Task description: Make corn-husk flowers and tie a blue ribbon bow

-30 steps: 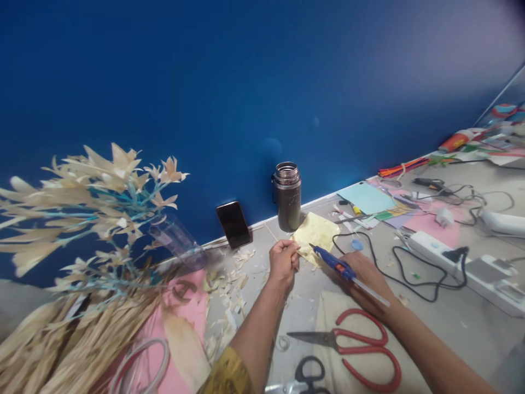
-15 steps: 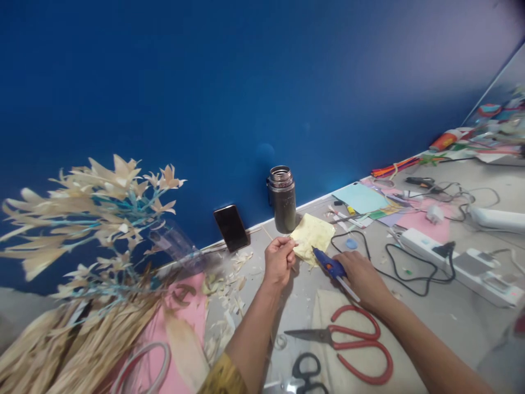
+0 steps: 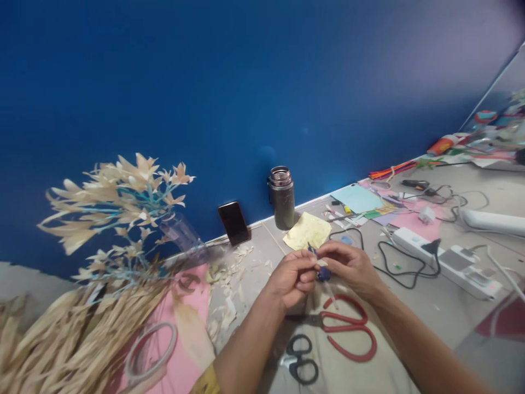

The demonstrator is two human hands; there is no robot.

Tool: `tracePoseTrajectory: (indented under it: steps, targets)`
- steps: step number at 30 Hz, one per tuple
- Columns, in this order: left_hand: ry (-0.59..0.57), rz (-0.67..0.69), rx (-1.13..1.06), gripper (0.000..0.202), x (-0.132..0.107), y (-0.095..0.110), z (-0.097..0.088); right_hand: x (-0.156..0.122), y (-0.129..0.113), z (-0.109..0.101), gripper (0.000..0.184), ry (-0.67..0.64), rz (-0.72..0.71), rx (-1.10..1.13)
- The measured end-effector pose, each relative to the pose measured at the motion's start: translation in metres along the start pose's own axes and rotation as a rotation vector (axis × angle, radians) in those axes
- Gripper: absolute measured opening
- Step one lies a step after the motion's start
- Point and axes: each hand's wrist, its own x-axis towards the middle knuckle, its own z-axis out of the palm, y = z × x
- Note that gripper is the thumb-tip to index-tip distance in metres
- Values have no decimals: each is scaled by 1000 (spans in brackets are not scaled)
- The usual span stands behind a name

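Observation:
My left hand (image 3: 293, 276) and my right hand (image 3: 348, 268) meet in front of me, fingertips almost touching. Between them they pinch a small pale scrap (image 3: 322, 262), perhaps a bit of dried husk; its exact shape is too small to tell. Just behind and below the fingers is a blue glue gun (image 3: 324, 273), partly hidden by my hands and apparently resting on the table. Its nozzle points toward a crumpled yellow paper (image 3: 307, 230). Red-handled scissors (image 3: 353, 328) and black-handled scissors (image 3: 303, 364) lie close under my forearms.
A steel flask (image 3: 282, 200) and a phone (image 3: 234, 223) stand against the blue wall. Husk flowers (image 3: 135, 189) and dried husks (image 3: 61, 334) fill the left, beside a tape roll (image 3: 131, 355). At right are a power strip (image 3: 447, 265) and cables.
My right hand has let go of the glue gun and come over to my left. Both hands now pinch the small scrap, nearer to me than the yellow paper.

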Motion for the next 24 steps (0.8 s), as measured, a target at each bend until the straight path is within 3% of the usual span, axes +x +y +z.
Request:
tracePoseTrajectory:
  steps: [5,9,13,18,24]
  targets:
    - [21,-35,6,32,-11,-3,0,-1,-5,0,20,-128,-105,53]
    - [76,14,51,36,-16,-6,5,-5,-15,-2,28,-96,-97,-14]
    - [189,124,150,37,-16,-8,7,-8,-22,-10,25,-22,-95,-404]
    - [320,259,334,26,-11,-9,3,-5,-29,-22,30,-100,-387,-975]
    - [374,302,459,15,-10,-11,1,4,-44,-26,20,-269,-520,-1257]
